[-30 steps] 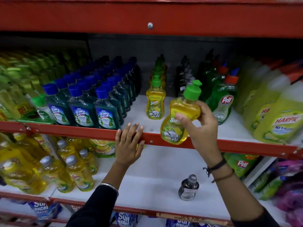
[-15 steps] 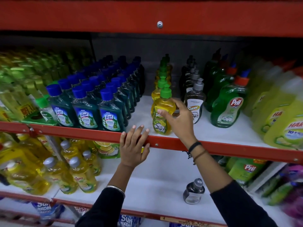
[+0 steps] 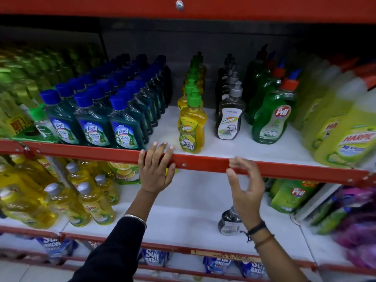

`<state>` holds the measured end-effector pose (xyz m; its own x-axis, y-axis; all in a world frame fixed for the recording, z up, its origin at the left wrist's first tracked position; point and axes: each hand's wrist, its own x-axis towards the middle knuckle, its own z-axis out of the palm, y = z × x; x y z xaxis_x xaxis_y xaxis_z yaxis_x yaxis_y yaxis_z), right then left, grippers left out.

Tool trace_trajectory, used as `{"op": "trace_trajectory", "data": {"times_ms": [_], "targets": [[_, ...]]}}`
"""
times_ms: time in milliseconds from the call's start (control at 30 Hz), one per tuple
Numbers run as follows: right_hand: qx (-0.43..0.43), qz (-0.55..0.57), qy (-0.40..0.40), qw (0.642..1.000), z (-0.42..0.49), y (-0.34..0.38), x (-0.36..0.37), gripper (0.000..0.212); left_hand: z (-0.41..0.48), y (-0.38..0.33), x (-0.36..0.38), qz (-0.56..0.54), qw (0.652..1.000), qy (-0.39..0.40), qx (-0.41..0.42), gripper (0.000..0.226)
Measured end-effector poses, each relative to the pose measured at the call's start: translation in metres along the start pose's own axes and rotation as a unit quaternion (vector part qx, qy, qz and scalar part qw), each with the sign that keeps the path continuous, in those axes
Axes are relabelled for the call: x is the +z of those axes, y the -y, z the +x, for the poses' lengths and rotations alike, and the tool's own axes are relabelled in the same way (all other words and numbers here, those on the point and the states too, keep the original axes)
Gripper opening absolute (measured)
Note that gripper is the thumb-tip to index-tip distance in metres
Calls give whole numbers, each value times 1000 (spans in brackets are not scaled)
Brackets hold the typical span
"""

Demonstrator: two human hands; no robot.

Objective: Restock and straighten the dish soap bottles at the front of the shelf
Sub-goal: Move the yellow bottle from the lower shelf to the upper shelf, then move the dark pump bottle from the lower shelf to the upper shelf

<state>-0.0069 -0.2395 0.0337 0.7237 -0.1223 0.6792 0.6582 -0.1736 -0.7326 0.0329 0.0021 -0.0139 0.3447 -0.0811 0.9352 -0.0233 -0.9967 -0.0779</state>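
Note:
A yellow dish soap bottle [image 3: 191, 127] with a green pump cap stands upright at the front of the white shelf [image 3: 223, 148], heading a row of like bottles behind it. To its right stands a grey dish soap bottle [image 3: 229, 121] with a grey pump, also heading a row. My left hand [image 3: 156, 167] rests flat on the red shelf rail [image 3: 203, 163], fingers spread, just left of the yellow bottle. My right hand [image 3: 245, 190] hovers below the rail with fingers apart, holding nothing. Another grey bottle [image 3: 227, 223] stands alone on the lower shelf, partly behind my right wrist.
Blue-capped green bottles [image 3: 92, 123] fill the shelf to the left. Green Pril bottles [image 3: 272, 117] and yellow Harpic bottles [image 3: 343, 137] crowd the right. Yellow bottles [image 3: 61, 200] sit lower left, green refill pouches [image 3: 291, 195] lower right. A red beam [image 3: 183, 7] runs overhead.
My right hand set the yellow bottle down at the front of its row, let go, and dropped below the rail. My left hand stayed on the rail.

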Motion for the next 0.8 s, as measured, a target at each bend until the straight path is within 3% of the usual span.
{"op": "trace_trajectory", "data": {"times_ms": [167, 300, 367, 533, 667, 800], "targets": [[138, -51, 92, 985, -67, -65, -43, 43, -2, -1, 2, -4, 1000, -4, -8, 44], [288, -97, 186, 934, -99, -117, -58, 74, -2, -1, 3, -2, 1000, -5, -6, 45], [333, -89, 224, 912, -108, -132, -61, 77, -3, -1, 3, -1, 1000, -7, -6, 45], [338, -98, 245, 903, -103, -135, -63, 47, -3, 1, 3, 1, 1000, -5, -3, 45], [304, -146, 289, 896, -92, -129, -70, 45, -2, 0, 3, 5, 1000, 2, -4, 45], [270, -136, 282, 910, -69, -93, -78, 44, -2, 0, 1, 10, 1000, 9, -6, 46]]}}
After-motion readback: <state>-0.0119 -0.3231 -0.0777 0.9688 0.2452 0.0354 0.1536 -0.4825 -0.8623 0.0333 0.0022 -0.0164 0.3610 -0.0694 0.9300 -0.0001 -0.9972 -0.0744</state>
